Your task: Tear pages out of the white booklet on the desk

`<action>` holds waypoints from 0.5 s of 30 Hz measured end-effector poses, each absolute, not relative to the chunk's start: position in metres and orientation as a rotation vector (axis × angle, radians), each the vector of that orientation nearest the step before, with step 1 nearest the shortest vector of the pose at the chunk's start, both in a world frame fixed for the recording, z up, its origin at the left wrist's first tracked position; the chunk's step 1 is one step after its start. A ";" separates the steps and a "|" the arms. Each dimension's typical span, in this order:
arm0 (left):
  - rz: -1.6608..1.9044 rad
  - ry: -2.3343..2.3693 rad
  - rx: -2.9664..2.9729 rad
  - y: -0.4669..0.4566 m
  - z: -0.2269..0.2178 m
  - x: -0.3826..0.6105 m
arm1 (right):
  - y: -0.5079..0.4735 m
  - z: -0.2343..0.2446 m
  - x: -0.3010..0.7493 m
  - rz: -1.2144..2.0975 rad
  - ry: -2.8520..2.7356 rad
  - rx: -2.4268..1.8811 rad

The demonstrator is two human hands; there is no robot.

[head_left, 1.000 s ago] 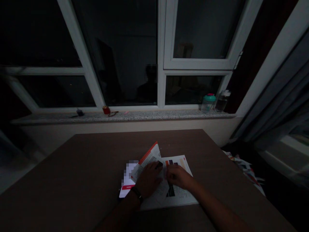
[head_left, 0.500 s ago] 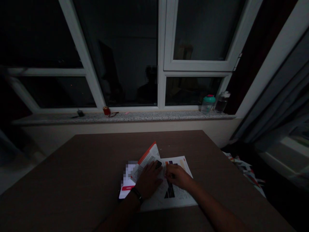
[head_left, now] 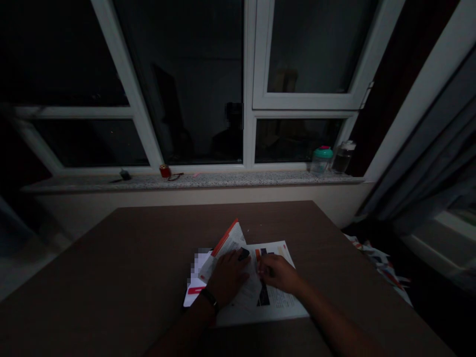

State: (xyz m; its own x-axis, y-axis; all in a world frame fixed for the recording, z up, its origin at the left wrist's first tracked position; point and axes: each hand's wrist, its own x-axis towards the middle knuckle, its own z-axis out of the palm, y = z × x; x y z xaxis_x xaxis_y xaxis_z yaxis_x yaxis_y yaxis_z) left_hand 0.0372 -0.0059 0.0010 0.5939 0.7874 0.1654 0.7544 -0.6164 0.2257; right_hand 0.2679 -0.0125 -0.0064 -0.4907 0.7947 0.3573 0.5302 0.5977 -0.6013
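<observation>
Two hands at work here on a folded printed leaflet (head_left: 238,248), and it's lying toward the near side of a dark brown tabletop (head_left: 111,238), a little right of centre. One flap with a red edge stands folded up over the lower pages, and a white corner with a red band (head_left: 196,290) pokes out on the left. The left hand (head_left: 227,277) is down flat, fingers slightly spread, pressing on that flap, with a black wristband (head_left: 210,299) showing at the wrist. Just past those fingertips sits a small dark object (head_left: 244,254), too dim to make out. The right hand (head_left: 278,273) comes in beside it, fingers bunched together, tips down on the paper near the fold; whether they're pinching an edge, you can't tell from here. Up ahead, a speckled stone windowsill (head_left: 186,182) carries a teal-lidded jar (head_left: 322,159), a clear bottle (head_left: 342,158) and a small red object (head_left: 165,171). Off past the table's right edge, a heap of printed papers (head_left: 383,267) lies beside a grey curtain (head_left: 420,183).
</observation>
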 end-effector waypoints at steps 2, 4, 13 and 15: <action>0.363 1.330 2.669 -0.007 0.007 0.039 | -0.011 -0.006 0.270 0.546 -2.154 -1.072; 0.375 1.294 2.676 -0.009 0.013 0.041 | -0.010 -0.006 0.272 0.554 -2.100 -1.092; 0.381 1.008 2.715 -0.010 0.018 0.040 | -0.010 -0.003 0.272 0.537 -2.055 -1.093; 0.380 1.038 2.689 -0.007 0.017 0.038 | -0.011 -0.001 0.272 0.533 -2.052 -1.089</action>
State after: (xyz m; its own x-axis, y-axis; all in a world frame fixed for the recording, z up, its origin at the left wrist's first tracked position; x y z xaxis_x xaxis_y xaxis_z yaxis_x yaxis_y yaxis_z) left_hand 0.0376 -0.0073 0.0170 0.7148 0.6818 0.1557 0.6212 -0.7212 0.3065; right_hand 0.2720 -0.0111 -0.0009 -0.3653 0.8328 0.4159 0.5252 0.5533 -0.6465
